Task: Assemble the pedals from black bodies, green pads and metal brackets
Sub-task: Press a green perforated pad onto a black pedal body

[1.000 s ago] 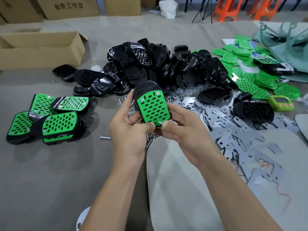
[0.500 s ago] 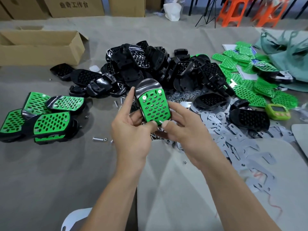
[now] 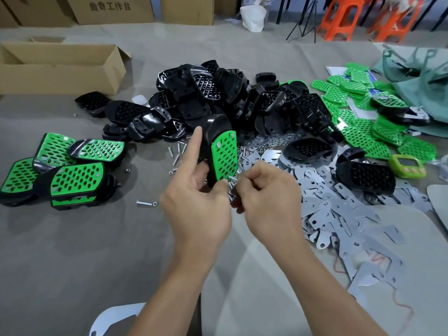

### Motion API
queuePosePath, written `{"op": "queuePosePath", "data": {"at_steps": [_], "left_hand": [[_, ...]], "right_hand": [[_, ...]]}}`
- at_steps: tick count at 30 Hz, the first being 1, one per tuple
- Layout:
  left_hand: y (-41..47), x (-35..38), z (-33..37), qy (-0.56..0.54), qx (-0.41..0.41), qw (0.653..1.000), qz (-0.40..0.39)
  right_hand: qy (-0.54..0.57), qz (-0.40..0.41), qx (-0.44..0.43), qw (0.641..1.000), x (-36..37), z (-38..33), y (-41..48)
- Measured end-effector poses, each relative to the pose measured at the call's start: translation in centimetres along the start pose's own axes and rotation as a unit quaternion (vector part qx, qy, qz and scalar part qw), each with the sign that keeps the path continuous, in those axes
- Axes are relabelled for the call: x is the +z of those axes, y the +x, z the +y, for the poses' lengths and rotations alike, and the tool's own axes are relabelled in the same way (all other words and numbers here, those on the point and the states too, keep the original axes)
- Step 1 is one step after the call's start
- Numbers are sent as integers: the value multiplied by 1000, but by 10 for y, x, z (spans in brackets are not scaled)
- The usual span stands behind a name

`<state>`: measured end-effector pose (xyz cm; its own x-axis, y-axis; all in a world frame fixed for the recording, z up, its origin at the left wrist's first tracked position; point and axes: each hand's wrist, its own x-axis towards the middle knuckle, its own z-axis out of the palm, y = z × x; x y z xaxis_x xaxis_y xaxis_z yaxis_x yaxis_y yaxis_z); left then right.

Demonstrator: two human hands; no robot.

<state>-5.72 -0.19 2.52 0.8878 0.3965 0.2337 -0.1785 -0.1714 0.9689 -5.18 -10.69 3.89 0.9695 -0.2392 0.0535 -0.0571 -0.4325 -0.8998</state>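
A black pedal body with a green perforated pad (image 3: 224,154) stands upright, turned edge-on, gripped at its lower end by my left hand (image 3: 198,202), whose index finger points up beside it. My right hand (image 3: 269,197) pinches a small metal screw (image 3: 233,177) at the pad's lower right corner. Behind them lies a heap of black bodies (image 3: 230,100). Loose green pads (image 3: 358,122) spread at the right, and grey metal brackets (image 3: 334,209) cover the cloth right of my hands. Finished pedals (image 3: 65,170) lie at the left.
Loose screws (image 3: 175,154) and nuts lie near the heap, one screw (image 3: 145,203) at the left of my hands. An open cardboard box (image 3: 58,66) stands at the back left. A green timer (image 3: 407,166) sits far right. Orange stools (image 3: 363,18) stand beyond the cloth.
The pedal has turned from facing me to nearly edge-on. My left index finger has straightened upward. My right hand's fingers have closed on the screw at the pad's lower corner.
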Motion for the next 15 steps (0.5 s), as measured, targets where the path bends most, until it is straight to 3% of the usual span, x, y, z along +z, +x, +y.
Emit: {"op": "queuePosePath", "data": {"at_steps": [2, 7, 9, 12, 13, 15], "left_hand": [[-4, -1, 2, 59, 35, 998, 2], [-1, -5, 1, 77, 41, 996, -16], [-1, -5, 4, 77, 42, 996, -15], [-1, -7, 6, 56, 47, 997, -20], [-1, -7, 7, 49, 48, 997, -25], [-2, -7, 7, 35, 40, 998, -36]], "right_hand": [[23, 9, 10, 1000, 5, 2, 0], [-55, 13, -64, 996, 12, 5, -10], [55, 8, 10, 998, 11, 5, -5], [311, -77, 145, 936, 7, 0, -3], [317, -82, 141, 934, 7, 2, -5], [174, -27, 37, 984, 7, 7, -10]]}}
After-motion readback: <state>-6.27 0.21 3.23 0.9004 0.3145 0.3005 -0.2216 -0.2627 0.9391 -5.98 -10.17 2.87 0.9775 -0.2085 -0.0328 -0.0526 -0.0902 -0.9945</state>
